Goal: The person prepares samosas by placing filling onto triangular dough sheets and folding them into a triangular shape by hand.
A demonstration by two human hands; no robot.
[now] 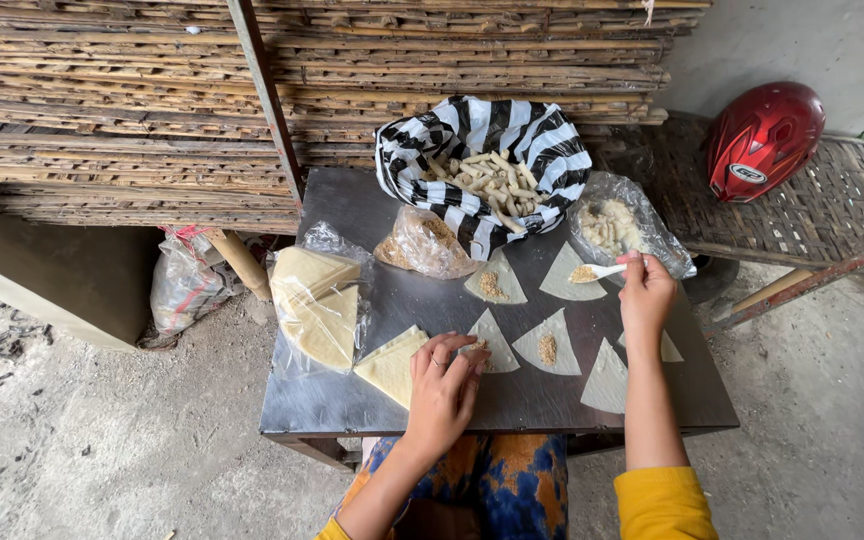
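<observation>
Two hands work: my right hand (644, 295) pinches a white spoon (597, 271) whose loaded bowl points left over a triangular wrapper (564, 272); my left hand (444, 385), fingers curled, presses another wrapper (492, 345) on the metal table (372, 400).

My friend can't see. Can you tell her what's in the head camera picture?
A person's right hand holds a white spoon of filling over a triangular wrapper on a metal table, while the left hand presses another wrapper. A striped bag of rolled snacks sits behind; a red helmet lies to the right.
</observation>
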